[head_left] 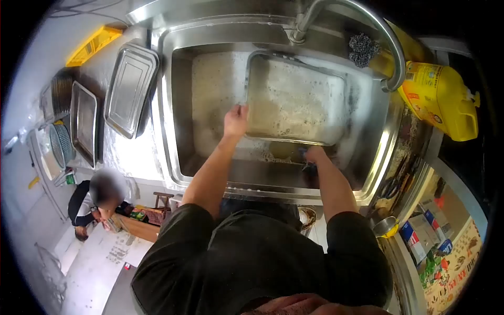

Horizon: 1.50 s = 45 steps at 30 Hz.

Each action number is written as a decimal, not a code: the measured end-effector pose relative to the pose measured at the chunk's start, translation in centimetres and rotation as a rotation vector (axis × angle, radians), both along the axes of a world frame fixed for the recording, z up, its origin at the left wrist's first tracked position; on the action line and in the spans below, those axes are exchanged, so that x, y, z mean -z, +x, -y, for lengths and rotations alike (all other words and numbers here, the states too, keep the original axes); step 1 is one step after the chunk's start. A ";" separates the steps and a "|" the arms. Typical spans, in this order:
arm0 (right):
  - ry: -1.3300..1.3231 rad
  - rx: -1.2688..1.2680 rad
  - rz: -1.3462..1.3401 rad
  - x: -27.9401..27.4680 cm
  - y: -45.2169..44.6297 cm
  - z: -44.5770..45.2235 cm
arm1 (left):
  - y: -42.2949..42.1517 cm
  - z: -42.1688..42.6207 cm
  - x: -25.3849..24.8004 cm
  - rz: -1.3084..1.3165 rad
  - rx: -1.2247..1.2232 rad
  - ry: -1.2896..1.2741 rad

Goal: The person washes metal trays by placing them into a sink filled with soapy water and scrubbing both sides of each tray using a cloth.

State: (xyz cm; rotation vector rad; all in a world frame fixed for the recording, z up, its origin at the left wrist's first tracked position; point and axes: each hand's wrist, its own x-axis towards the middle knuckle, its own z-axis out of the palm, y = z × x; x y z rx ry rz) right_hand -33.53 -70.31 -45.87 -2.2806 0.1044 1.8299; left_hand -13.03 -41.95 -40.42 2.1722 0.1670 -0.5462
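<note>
Inside the soapy sink (218, 168), a metal tray (294, 100) has its left rim grasped by the left hand (236, 122). The right hand (316, 154) is by the near rim, its grip unclear. Yellow jug (438, 100) beside the faucet (391, 47).

We are losing the fingertips of our right hand (315, 153) in shadow beside the tray (296, 100), failing to identify the dark thing (310, 175) near them, and finding another person's head (107, 188) completely blurred.
</note>
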 end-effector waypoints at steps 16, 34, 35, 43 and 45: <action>0.799 1.020 1.265 -22.3 17.4 -13.3 | -0.8 2.0 -13.7 0.377 0.211 0.120; -0.461 0.742 1.000 0.5 18.8 8.9 | -3.2 0.8 -14.9 0.141 0.163 0.244; -0.416 0.718 1.005 -1.1 17.9 10.3 | -3.1 0.6 -14.9 0.141 0.149 0.217; -0.259 0.840 1.026 3.7 14.0 12.9 | -1.3 0.6 -13.4 0.327 0.124 0.200; 0.108 1.084 1.208 -3.8 17.3 8.5 | -1.0 1.2 -14.0 0.316 0.154 0.271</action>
